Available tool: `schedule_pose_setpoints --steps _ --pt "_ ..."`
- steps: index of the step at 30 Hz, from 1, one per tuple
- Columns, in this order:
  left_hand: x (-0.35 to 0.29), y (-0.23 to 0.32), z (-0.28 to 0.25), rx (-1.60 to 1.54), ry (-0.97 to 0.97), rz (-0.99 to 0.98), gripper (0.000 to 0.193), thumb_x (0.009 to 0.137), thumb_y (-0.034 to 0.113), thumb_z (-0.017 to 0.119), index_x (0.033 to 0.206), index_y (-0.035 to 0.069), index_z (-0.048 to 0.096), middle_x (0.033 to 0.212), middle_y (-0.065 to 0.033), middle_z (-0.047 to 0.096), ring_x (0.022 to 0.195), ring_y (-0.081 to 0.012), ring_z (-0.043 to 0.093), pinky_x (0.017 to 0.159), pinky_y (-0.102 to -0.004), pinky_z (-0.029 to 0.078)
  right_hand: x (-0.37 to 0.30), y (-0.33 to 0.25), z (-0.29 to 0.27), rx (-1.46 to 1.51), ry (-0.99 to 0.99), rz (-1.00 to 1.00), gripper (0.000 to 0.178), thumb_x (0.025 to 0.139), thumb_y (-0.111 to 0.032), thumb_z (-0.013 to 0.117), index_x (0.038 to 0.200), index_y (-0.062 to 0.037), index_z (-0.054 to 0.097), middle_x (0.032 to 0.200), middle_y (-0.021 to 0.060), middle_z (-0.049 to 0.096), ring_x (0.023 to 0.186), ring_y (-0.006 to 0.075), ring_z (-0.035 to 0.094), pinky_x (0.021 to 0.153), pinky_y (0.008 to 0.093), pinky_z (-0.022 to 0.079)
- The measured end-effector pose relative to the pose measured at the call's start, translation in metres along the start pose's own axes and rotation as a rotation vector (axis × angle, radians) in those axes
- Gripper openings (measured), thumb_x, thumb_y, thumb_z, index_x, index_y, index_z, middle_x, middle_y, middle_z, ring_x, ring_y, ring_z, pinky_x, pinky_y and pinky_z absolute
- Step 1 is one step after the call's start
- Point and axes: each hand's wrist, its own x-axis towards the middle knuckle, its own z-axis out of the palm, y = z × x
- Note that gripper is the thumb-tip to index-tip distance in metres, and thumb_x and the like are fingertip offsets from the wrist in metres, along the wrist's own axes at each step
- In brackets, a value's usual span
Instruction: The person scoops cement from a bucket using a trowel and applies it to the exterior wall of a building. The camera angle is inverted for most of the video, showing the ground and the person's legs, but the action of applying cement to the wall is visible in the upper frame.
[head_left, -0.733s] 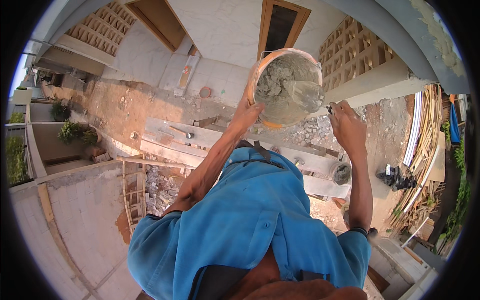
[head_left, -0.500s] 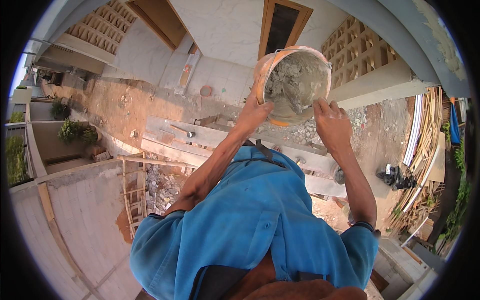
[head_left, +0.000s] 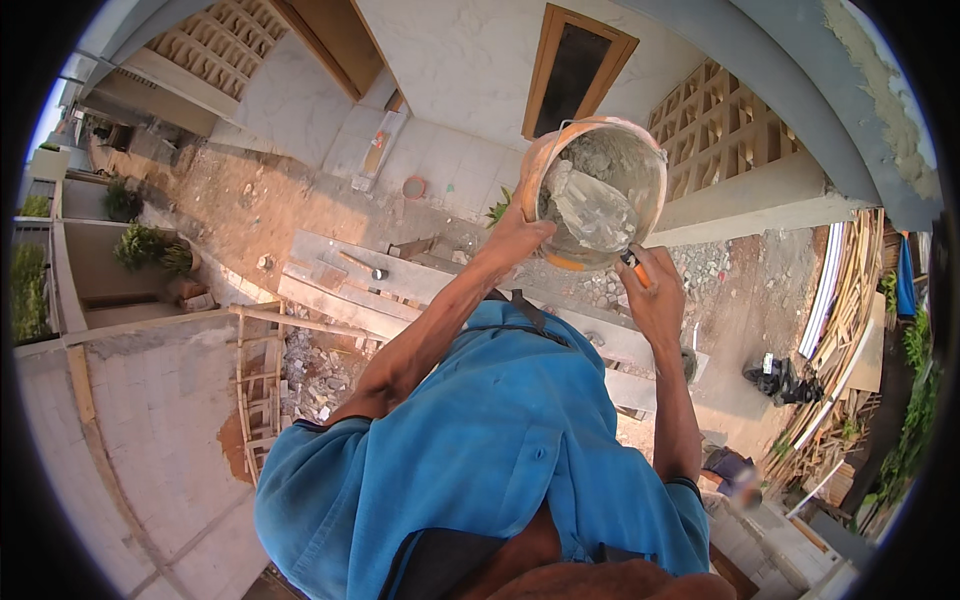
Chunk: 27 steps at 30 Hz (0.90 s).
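Note:
An orange bucket is tilted with its mouth toward me, its inner wall smeared with grey mortar. My left hand grips the bucket's left side, thumb by the rim. In my right hand is the orange handle of a trowel. The trowel's broad blade lies inside the bucket, coated in wet grey mortar. A thin wire bail runs along the bucket's upper left rim.
Wooden planks form a platform beneath me, with a hammer lying on them. Rubble covers ground beyond. Bamboo and timber are piled at right, near a black bag. A bamboo ladder stands left. Pierced blocks line the wall ahead.
The trowel blade has turned, so its broad mortar-coated face now shows. My right hand has moved slightly lower, and its orange handle has come into sight. The bucket sits slightly lower.

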Motion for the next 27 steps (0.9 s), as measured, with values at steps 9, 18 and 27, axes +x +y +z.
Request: schedule_pose_setpoints --steps 9,18,27 --pt "0.002 -0.001 -0.002 -0.301 0.061 -0.157 0.064 0.092 0.005 0.055 0.149 0.013 0.029 0.104 -0.0047 0.054 0.085 -0.0137 0.062 0.071 -0.0328 0.064 0.063 -0.026 -0.065 0.722 0.172 0.016 0.035 0.097 -0.026 0.069 0.118 0.0020 0.064 0.085 0.0021 0.058 0.062 0.0067 0.054 0.052 0.0218 0.044" --pt "-0.003 -0.039 -0.023 -0.365 0.076 -0.167 0.059 0.092 0.002 0.053 0.146 0.012 0.030 0.118 -0.0140 0.058 0.096 -0.0284 0.070 0.072 -0.0477 0.067 0.184 -0.069 -0.124 1.069 0.310 -0.090 0.059 0.102 -0.052 0.053 0.116 0.0042 0.062 0.067 -0.0008 0.052 0.048 0.0063 0.049 0.044 0.0216 0.041" --pt "0.004 -0.060 -0.047 -0.315 0.056 -0.154 0.049 0.095 0.005 0.053 0.140 0.005 0.033 0.119 -0.0172 0.060 0.095 -0.0315 0.072 0.067 -0.0491 0.067 0.135 -0.070 -0.132 0.900 0.088 0.160 0.057 0.101 -0.052 0.054 0.107 0.0038 0.062 0.063 -0.0020 0.050 0.042 0.0047 0.044 0.038 0.0208 0.035"
